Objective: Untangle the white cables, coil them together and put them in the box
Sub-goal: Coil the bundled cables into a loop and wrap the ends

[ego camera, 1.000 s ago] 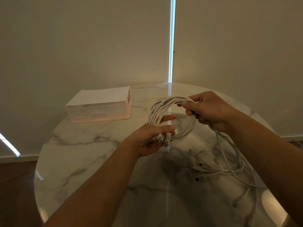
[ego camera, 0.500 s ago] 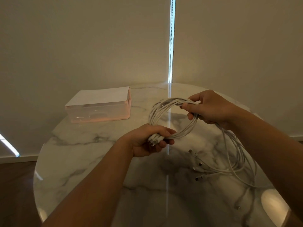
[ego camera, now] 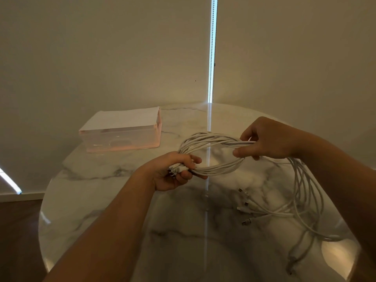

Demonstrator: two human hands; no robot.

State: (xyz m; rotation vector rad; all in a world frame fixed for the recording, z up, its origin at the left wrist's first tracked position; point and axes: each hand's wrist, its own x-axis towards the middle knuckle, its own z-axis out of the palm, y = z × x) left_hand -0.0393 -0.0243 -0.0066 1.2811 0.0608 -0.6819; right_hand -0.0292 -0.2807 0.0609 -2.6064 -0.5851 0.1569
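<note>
White cables (ego camera: 211, 153): left hand (ego camera: 175, 171) clamps coil base, right hand (ego camera: 268, 141) grips bundle; wrap evenly, feeding slack untwisted.

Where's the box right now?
In the head view the box sits on the far left of the marble table, near the wall, left of and apart from the cable coil held by the left hand and right hand.

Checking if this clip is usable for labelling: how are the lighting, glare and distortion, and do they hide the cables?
Head view: dim, warm light; the bright vertical strip reflects as a streak down the table, with a glare patch at its near right; wide-angle bends the rim; the white cables stay legible.
</note>
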